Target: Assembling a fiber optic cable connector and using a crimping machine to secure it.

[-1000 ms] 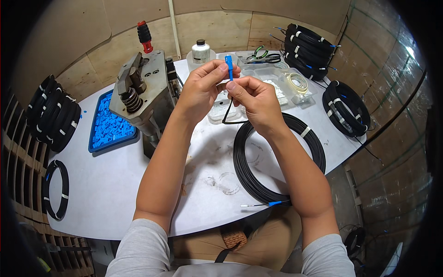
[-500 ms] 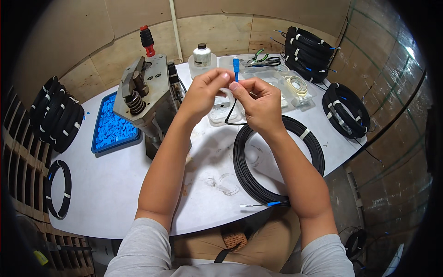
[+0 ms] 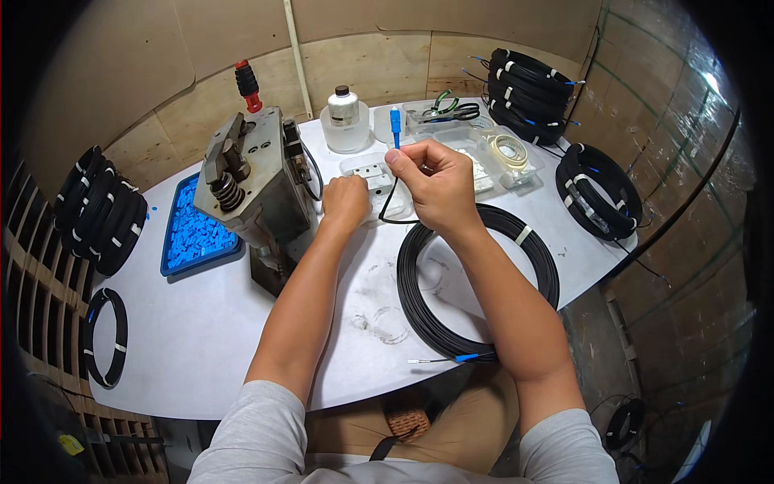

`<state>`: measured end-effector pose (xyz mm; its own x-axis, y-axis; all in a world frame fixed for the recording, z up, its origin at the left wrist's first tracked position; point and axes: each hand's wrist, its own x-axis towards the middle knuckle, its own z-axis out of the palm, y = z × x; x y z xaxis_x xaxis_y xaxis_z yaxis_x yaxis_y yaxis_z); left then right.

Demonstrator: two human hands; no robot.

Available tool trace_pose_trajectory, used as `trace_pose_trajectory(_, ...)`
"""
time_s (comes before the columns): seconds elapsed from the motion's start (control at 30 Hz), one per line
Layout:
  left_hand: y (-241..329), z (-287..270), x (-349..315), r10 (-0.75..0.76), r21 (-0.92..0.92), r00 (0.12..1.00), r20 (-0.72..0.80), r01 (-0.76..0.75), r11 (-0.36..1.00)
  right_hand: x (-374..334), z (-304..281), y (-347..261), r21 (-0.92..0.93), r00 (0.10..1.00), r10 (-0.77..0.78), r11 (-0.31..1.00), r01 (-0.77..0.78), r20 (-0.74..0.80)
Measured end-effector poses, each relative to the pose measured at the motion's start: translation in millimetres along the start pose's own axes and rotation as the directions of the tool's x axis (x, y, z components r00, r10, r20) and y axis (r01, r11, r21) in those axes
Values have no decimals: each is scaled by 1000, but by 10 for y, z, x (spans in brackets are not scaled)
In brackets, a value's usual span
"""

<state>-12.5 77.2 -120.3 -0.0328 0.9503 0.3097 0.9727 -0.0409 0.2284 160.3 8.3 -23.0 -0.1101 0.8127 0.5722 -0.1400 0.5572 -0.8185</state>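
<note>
My right hand [image 3: 435, 184] pinches a black cable just below its blue fibre-optic connector [image 3: 395, 123], which points upright. From the pinch, the thin cable loops down toward a large black cable coil [image 3: 411, 302] lying under my right forearm. The coil's other end, with a blue connector [image 3: 467, 356] and a white tip, rests near the table's front edge. My left hand [image 3: 345, 202] is closed low over the table, beside a white block with holes [image 3: 372, 173] in a clear tray. Its fingertips are hidden, so what they hold, if anything, does not show.
A metal press [image 3: 262, 173] stands left of my left hand. Beyond it sits a blue tray [image 3: 165, 262] of small blue parts. At the back are a white bottle [image 3: 343, 109], pliers [image 3: 451, 111] and a tape roll [image 3: 509, 150]. Stacked cable coils [image 3: 532, 97] flank the table.
My left hand has left the connector and come down toward the tray with the white block. My right hand still holds the cable upright. The whole view has shifted slightly.
</note>
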Motion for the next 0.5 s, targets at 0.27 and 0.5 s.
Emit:
trace_pose_trajectory(0.27, 122, -148, -163, -18, -84, 1000, -25, 16, 996, -2, -19, -12, -18, 1000, 9, 1000, -9, 10)
trace_pose_trajectory(0.5, 242, -505, -147, -75, -342, 996, -40, 57, 938, -22, -17, 28, 15, 999, 26, 1000, -27, 42)
